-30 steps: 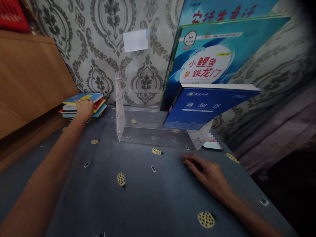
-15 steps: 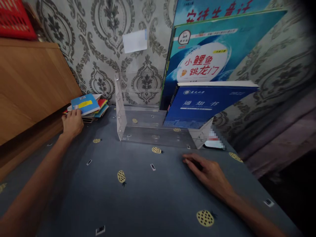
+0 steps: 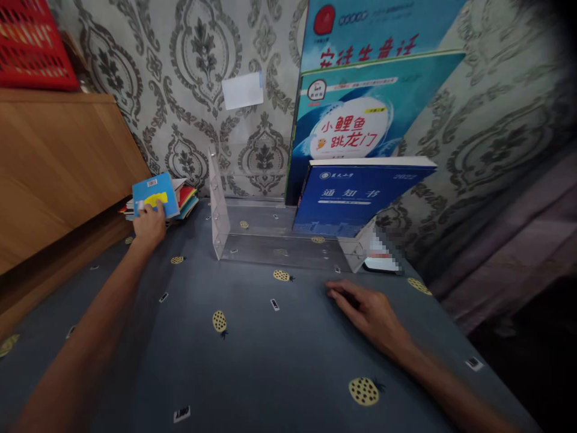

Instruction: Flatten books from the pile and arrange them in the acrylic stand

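My left hand (image 3: 150, 227) is at a stack of thin books (image 3: 187, 201) on the left of the table. Its fingers lie over the front edge of the top one, a light blue book (image 3: 157, 180) with a yellow patch, and grip it; the thumb is mostly hidden. Near the middle right, my right hand (image 3: 367, 310) rests on the tablecloth, thumb and finger tips drawn together with nothing visible in them. Behind it stands a clear tiered rack (image 3: 219, 222). A dark blue booklet (image 3: 342, 207), a teal book (image 3: 302, 111) and a taller blue book (image 3: 383, 30) stand at its right end.
A wooden cabinet (image 3: 58, 156) borders the table's left side, with a red basket (image 3: 36, 54) on top. Beside the rack's right end lies a phone-like device (image 3: 383, 258), its screen blurred. A patterned wall is behind, with a white paper (image 3: 243, 90) stuck on it.
My left hand has shifted right along the stack, from the top book's left corner to its front edge. The light blue book has turned and tilted slightly. My right hand stays about where it was.
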{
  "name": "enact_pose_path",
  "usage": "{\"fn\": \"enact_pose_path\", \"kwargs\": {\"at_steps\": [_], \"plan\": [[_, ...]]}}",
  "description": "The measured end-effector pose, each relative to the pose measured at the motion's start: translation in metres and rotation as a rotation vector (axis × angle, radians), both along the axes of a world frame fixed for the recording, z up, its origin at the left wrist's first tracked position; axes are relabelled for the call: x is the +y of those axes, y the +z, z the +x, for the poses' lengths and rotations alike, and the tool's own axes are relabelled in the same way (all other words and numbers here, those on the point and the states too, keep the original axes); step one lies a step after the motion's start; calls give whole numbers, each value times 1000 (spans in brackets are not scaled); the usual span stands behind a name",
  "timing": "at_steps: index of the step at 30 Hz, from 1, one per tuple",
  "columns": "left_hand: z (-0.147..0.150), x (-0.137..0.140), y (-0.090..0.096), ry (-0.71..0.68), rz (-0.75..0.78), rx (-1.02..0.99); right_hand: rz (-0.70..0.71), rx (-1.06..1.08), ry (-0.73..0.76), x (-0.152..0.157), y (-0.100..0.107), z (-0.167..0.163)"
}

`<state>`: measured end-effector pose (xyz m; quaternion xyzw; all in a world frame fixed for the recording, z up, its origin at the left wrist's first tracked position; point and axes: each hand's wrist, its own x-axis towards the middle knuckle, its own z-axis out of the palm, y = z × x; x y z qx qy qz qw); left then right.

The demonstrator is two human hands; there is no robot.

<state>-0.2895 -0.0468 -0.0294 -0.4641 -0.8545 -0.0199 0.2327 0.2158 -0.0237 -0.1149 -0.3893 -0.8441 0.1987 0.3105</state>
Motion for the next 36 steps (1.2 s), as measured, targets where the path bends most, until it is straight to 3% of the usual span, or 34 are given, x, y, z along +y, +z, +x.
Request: {"fn": "enact_pose_path", "kwargs": {"at_steps": [12, 36], "plan": [[12, -25, -51, 62, 89, -112, -14, 8, -2, 1, -3, -1], [40, -71, -63, -22, 1, -14, -1, -2, 20, 0, -1, 0]]}}
